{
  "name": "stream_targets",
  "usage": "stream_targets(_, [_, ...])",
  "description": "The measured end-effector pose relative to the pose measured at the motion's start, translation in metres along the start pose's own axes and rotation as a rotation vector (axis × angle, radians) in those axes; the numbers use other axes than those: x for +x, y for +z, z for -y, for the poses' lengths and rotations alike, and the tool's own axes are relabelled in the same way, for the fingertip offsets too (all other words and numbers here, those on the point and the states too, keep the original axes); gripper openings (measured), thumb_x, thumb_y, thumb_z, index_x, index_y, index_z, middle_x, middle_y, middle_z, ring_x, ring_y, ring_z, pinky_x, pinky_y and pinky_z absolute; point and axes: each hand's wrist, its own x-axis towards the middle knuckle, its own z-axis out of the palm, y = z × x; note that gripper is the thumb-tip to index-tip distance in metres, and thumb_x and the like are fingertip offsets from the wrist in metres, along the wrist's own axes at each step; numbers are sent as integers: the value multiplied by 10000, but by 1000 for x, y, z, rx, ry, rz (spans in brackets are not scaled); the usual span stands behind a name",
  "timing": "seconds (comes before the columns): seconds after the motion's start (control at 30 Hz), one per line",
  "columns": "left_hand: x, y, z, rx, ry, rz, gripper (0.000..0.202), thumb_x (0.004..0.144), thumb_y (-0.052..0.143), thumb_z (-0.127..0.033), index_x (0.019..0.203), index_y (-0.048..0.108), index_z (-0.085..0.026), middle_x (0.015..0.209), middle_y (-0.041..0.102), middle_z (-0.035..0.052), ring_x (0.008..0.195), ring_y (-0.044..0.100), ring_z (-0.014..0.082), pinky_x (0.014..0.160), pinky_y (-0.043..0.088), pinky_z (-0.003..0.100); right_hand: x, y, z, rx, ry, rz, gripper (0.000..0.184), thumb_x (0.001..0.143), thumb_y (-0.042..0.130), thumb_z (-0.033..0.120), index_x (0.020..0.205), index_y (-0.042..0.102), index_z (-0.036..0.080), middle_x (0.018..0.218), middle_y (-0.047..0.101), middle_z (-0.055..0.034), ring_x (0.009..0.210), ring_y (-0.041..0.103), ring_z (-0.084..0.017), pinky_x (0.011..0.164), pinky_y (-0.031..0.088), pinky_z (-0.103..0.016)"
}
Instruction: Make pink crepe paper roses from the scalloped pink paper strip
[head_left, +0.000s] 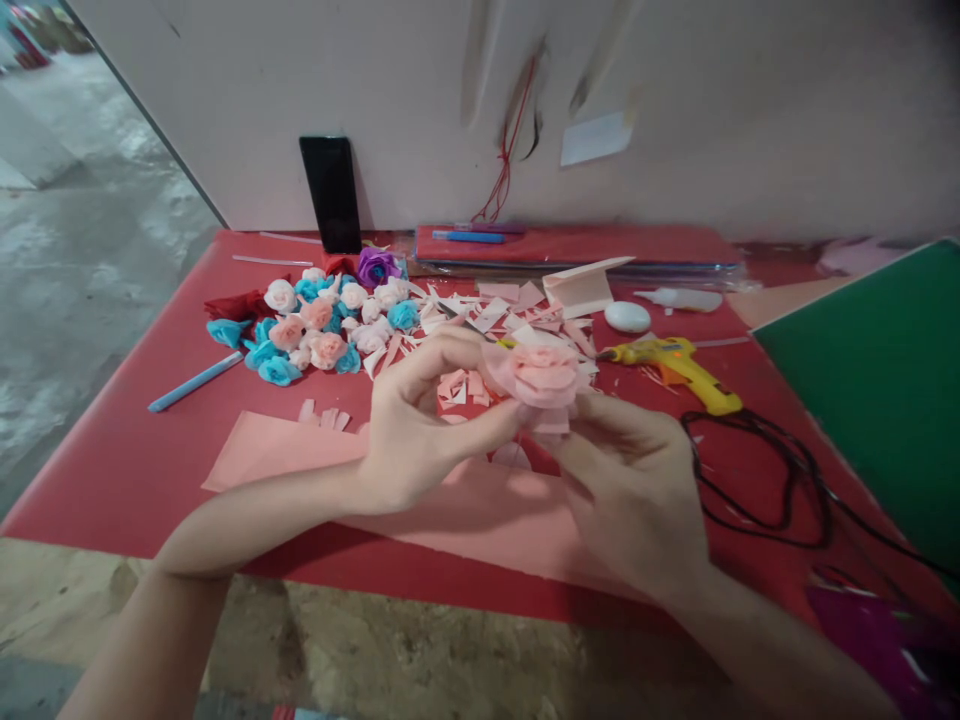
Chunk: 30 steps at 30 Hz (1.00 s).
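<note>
A pink paper flower with layered petals is held up over the middle of the table. My left hand pinches a petal at its left side between thumb and fingers. From below and to the right, my right hand grips the flower's base, its fingertips partly hidden behind the paper. Under both hands lies a long sheet of pink paper. Small pink paper cuttings show between the hands, and a pale round petal piece lies just below the flower.
Finished paper flowers in several colours are heaped at the left, near a blue pen. A yellow glue gun with a looped black cord lies right. A phone leans on the back wall. A green board edges the right side.
</note>
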Motion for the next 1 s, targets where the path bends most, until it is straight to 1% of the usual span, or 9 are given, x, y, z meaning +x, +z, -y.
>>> stream_targets(0.1, [0,1,-1,29,-10,-53,188,704,700,-138,719,526,-205,739,548,-24,749,540,111,702,461,271,-4,1,0,-6,14,-1,189,680,727,217,800,703,360,749,679,49,621,615,-135,463,510,-250])
stream_targets(0.17, [0,2,-3,35,-36,-68,245,689,700,-137,708,466,-206,722,504,-36,694,508,97,651,443,250,-5,1,1,-51,-17,-22,192,668,741,224,804,693,349,731,665,47,573,595,-124,429,486,-238])
stream_targets(0.27, [-1,3,-4,19,-35,-58,296,677,699,-148,730,415,-213,714,472,-47,640,483,84,592,425,228,-4,2,3,-133,-106,-86,172,663,738,188,722,694,344,682,664,43,565,597,-135,437,480,-249])
stream_targets(0.37, [-2,5,-5,14,-44,-45,306,681,695,-172,767,406,-222,731,485,-45,669,513,92,622,451,231,-2,2,4,-172,-164,-114,234,668,715,127,699,703,359,680,677,38,634,625,-163,517,520,-289])
stream_targets(0.47, [-2,6,-7,-1,-113,-17,322,683,691,-203,833,408,-235,769,494,-37,683,536,102,641,472,244,-2,1,6,-195,-224,-85,258,684,697,110,729,703,364,671,674,38,618,624,-163,542,532,-307])
stream_targets(0.57, [-2,7,-10,-12,-162,15,363,672,692,-203,905,417,-243,822,515,-23,709,564,114,649,490,251,-3,0,8,-264,-285,-67,246,693,684,103,715,688,348,650,661,38,567,604,-153,499,510,-295])
stream_targets(0.73, [-2,5,-13,-44,-125,98,396,691,670,-148,993,432,-239,843,571,-14,822,595,138,732,496,262,-3,-4,11,-364,-383,6,254,723,624,63,725,666,313,660,649,31,594,599,-149,533,500,-295])
stream_targets(0.87, [-2,1,-12,-50,-73,192,445,696,637,-89,1057,423,-238,766,586,-20,854,599,154,764,488,287,-3,-8,17,-461,-467,77,240,746,589,62,774,637,296,647,640,31,600,585,-148,559,489,-300])
stream_targets(1.0, [-2,-2,-11,14,-44,253,483,688,638,-97,1097,426,-243,792,600,-7,817,608,163,767,497,316,-5,-11,26,-592,-492,125,155,765,583,108,773,619,259,676,669,17,630,609,-154,575,486,-301])
